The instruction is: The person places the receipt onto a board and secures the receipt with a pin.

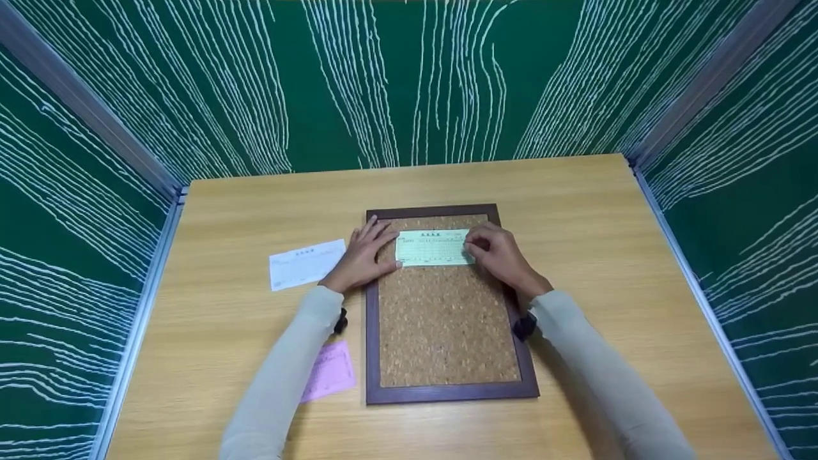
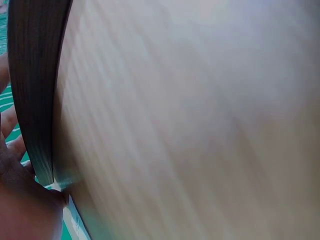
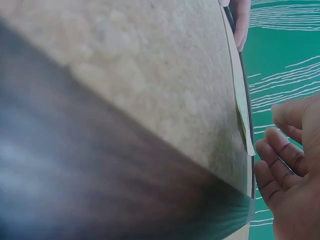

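Slip [image 1: 433, 248], pale green, lies at twelve o'clock on the cork board [image 1: 446, 319]. Left hand [image 1: 363, 255] presses flat fingers on its edge, steadying it; right hand [image 1: 500, 254] curls fingers onto the opposite edge.

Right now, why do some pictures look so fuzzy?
Head view: sharp, evenly lit, walls bowed by the lens. Left wrist view: the table sits too close, smeared. Right wrist view: the cork board and its dark frame blur, while the right hand looks clearer.

Wooden counter [image 1: 575, 211] carries framed cork board [image 1: 447, 326] at centre, white slip [image 1: 305, 264] to its left, pink slip [image 1: 330, 370] near front-left corner of board.
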